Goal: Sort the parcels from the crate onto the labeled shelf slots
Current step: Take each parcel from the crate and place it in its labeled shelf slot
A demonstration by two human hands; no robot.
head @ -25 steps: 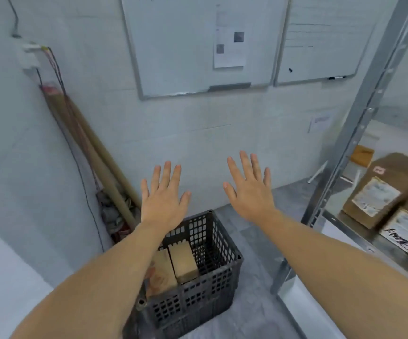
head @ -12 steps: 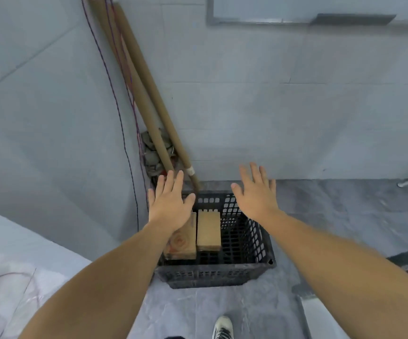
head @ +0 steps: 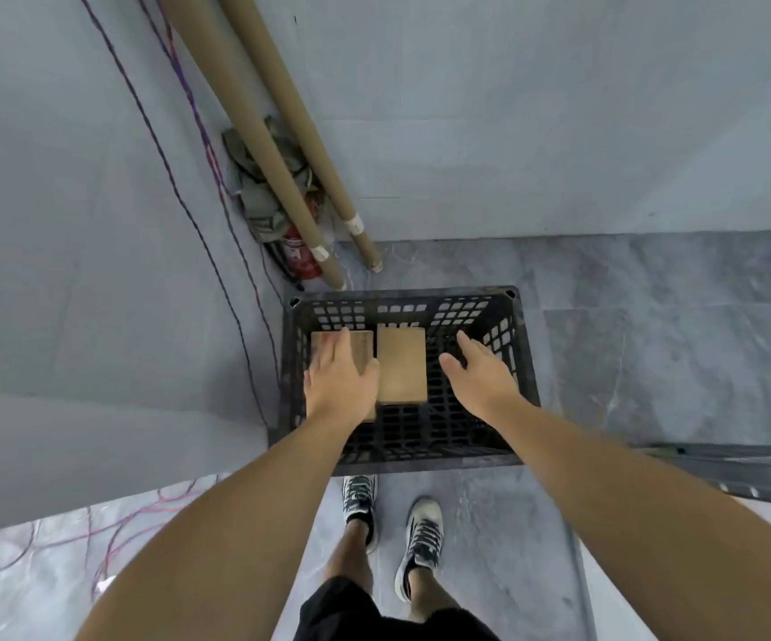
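A black slotted crate stands on the grey floor in the corner, seen from straight above. Two brown cardboard parcels lie side by side in its left half. The right parcel is fully in view. My left hand reaches down over the left parcel with straight fingers and covers most of it; whether it touches is unclear. My right hand hangs open over the crate's bare right half, just right of the right parcel, holding nothing.
Two long cardboard tubes lean in the corner behind the crate, with a red fire extinguisher and crumpled cloth at their foot. Cables run down the left wall. A metal shelf edge juts in at right. My feet stand just before the crate.
The view has tilted down from the wall and shelf to straight over the crate. Both hands have dropped from above the rim into the crate, the left over the left parcel.
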